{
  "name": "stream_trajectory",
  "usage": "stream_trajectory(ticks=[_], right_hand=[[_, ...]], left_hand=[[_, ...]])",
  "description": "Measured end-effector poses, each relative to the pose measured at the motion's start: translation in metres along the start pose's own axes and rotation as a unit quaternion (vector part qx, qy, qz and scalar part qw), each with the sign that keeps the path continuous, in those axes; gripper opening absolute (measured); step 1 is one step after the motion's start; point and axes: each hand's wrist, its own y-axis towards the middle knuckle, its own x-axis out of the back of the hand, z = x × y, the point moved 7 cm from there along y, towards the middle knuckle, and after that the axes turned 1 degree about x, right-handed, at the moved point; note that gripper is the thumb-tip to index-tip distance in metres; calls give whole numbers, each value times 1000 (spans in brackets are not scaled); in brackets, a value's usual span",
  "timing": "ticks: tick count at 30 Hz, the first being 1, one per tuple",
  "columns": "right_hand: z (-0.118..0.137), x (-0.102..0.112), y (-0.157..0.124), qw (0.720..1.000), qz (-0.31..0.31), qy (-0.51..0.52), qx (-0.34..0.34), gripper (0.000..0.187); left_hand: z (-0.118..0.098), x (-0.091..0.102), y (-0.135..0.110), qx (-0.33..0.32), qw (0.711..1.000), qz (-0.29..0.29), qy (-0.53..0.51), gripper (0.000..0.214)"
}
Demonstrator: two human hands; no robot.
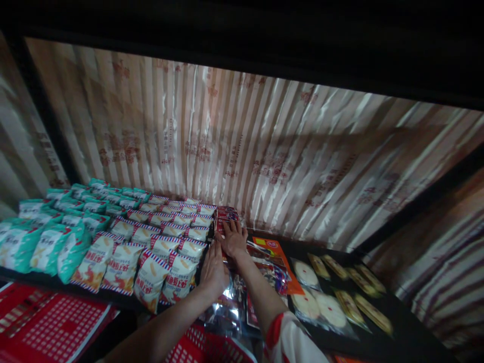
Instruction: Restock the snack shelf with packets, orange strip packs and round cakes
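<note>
Both my hands reach onto a dark shelf [401, 322] of snack packets. My right hand [233, 238] lies flat, fingers stretched out, on a dark red packet [226, 214] at the back of the shelf. My left hand [214, 269] presses with straight fingers against the side of the rows of white, red-striped packets [159, 252], just left of the right hand. Shiny clear packets [230, 307] lie under my forearms.
Teal packets [49, 242] fill the shelf's left end. An orange packet [274, 252], round white cakes [317, 302] and yellowish bars [359, 297] lie to the right. Red baskets [56, 322] sit below. A striped, printed sheet [242, 151] backs the shelf.
</note>
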Motion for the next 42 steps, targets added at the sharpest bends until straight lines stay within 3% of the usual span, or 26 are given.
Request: stream_trajectory(ticks=[11,18,31,42], right_hand=[[1,10,-8,998,-69,-4,12,55],[5,23,-33,993,-112,10,27,46],[19,24,-123,976,-183,68,91,35],[36,6,-204,978,-166,91,88,33]], left_hand=[[2,0,-4,-12,999,-32,5,67],[2,1,-17,-21,998,-55,2,62],[2,13,-76,-28,995,-61,-77,57],[32,-4,-141,-97,988,-55,-111,58]])
